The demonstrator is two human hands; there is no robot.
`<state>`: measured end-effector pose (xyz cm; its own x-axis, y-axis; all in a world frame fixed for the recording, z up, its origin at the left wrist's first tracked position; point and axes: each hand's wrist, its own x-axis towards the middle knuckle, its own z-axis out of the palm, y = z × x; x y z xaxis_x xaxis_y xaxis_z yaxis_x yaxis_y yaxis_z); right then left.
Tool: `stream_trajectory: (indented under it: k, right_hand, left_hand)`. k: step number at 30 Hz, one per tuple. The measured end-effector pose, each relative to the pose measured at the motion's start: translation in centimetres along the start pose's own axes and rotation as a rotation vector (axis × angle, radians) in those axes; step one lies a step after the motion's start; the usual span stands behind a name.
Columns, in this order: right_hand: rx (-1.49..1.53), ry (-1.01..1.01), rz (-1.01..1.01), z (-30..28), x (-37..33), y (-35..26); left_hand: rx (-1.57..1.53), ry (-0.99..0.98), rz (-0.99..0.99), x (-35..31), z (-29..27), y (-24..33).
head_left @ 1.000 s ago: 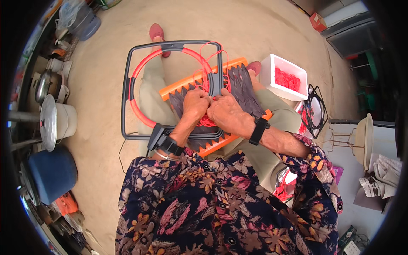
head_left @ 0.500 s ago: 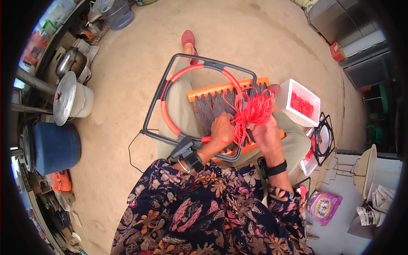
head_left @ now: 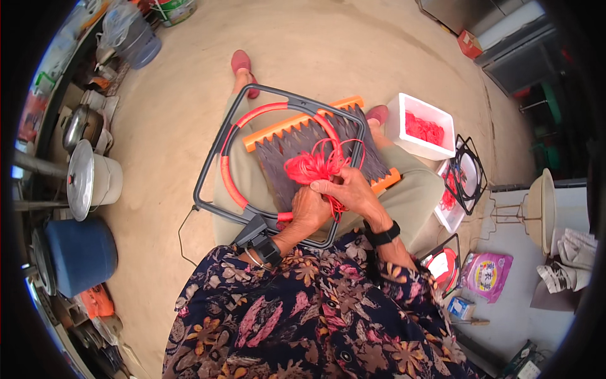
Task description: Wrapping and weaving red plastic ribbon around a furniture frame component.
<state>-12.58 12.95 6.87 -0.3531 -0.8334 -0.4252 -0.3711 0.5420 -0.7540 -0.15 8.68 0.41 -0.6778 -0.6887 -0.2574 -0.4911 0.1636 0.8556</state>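
Observation:
A bundle of thin red cord point(head_left: 308, 167) is held over my lap, its loops fanning out and loose strands trailing below. My left hand point(head_left: 309, 208) is closed around the gathered lower part, though its fingertips are hidden. Against it, my right hand point(head_left: 355, 194) pinches the cord between thumb and fingers. A dark grey frame with rounded corners point(head_left: 208, 161) rests on my lap around both wrists. Inside it is a ring point(head_left: 228, 178) partly wrapped in red. Beneath lies a panel of dark grey strips point(head_left: 278, 167) between two orange toothed bars point(head_left: 341, 103).
To the right stand a white foam box point(head_left: 398, 120) of red cord and a black frame point(head_left: 468, 180) on a white tray point(head_left: 451, 218). A purple bag point(head_left: 487, 276) lies nearer me. Along the left are a lidded pot point(head_left: 107, 177) and a blue barrel point(head_left: 82, 252).
The cord bundle has moved left and toward me, tipping leftward over my hands. My right hand has come in against my left and now pinches the cord. The view has turned slightly.

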Motion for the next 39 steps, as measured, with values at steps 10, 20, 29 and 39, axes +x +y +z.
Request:
stream_trajectory:
  k: [10,20,29,39]
  right_hand:
    - [1.495,0.073,-0.328,-9.0,-11.8,3.3]
    - [1.244,0.676,-0.161,-17.0,-30.9,18.1]
    - [1.021,1.067,0.353,-13.5,-27.2,19.5]
    - [1.268,0.601,0.176,-4.4,-17.1,10.4]
  left_hand:
    - [-0.535,-0.229,-0.304,0.9,-2.2,0.6]
    - [-0.829,-0.396,-0.440,1.0,-3.7,1.6]
    - [-0.855,-0.401,-0.423,0.1,-4.0,1.7]
    - [-0.784,-0.562,-0.403,-0.3,-4.3,2.2]
